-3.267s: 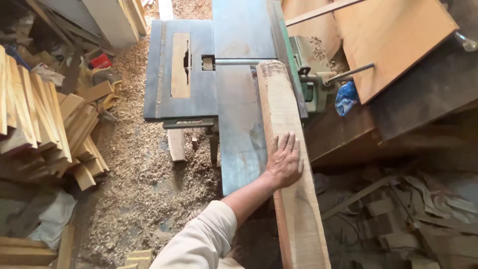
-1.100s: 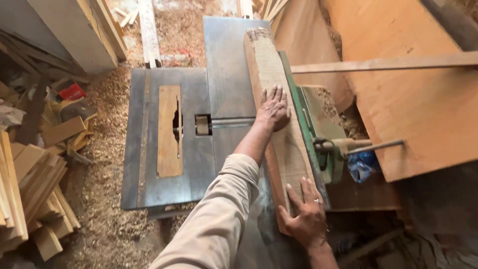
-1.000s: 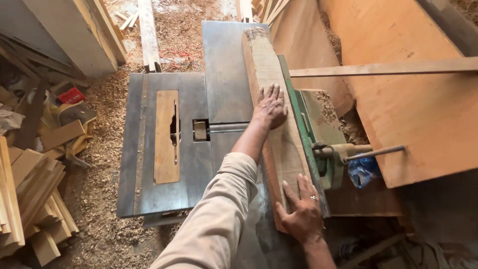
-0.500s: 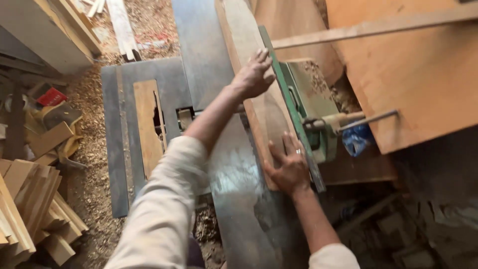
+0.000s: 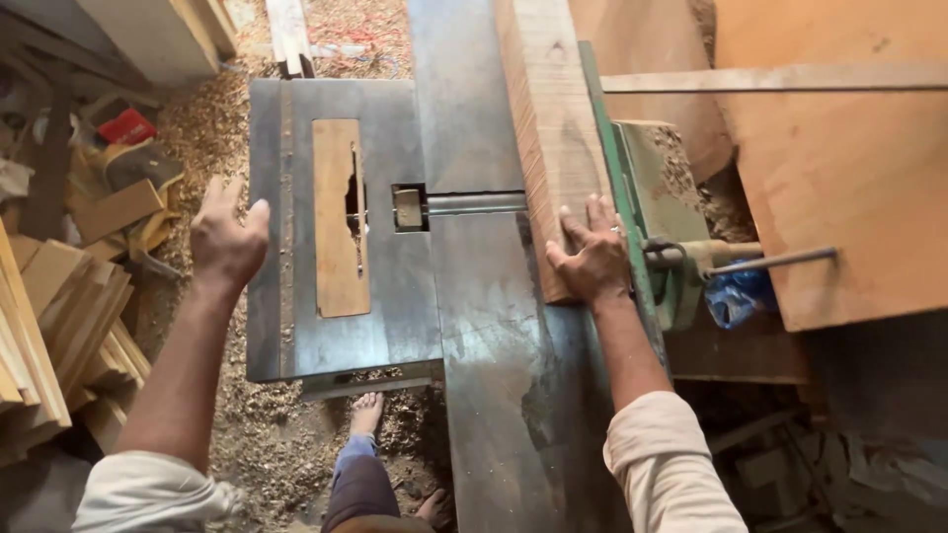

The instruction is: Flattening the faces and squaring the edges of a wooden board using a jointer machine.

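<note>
A long thick wooden plank (image 5: 549, 128) lies lengthwise on the grey metal planer table (image 5: 494, 326), against a green fence (image 5: 617, 197). My right hand (image 5: 592, 259) presses flat on the plank's near end, fingers spread. My left hand (image 5: 227, 237) hovers in the air off the left edge of the side saw table (image 5: 296, 326), fingers loosely apart, holding nothing. A wooden insert (image 5: 339, 217) with a slot sits in that side table.
Sawdust covers the floor (image 5: 207, 138). Stacked wood offcuts (image 5: 49, 336) lie at the left. A large plywood sheet (image 5: 849, 197) leans at the right, with a metal rod (image 5: 770, 262) and blue bag (image 5: 736, 296) beside the fence. My bare foot (image 5: 365, 415) stands below the table.
The plank has slid forward over the cutter. My left hand has lifted off the plank and swung left over the side table; my right hand has followed the plank's near end.
</note>
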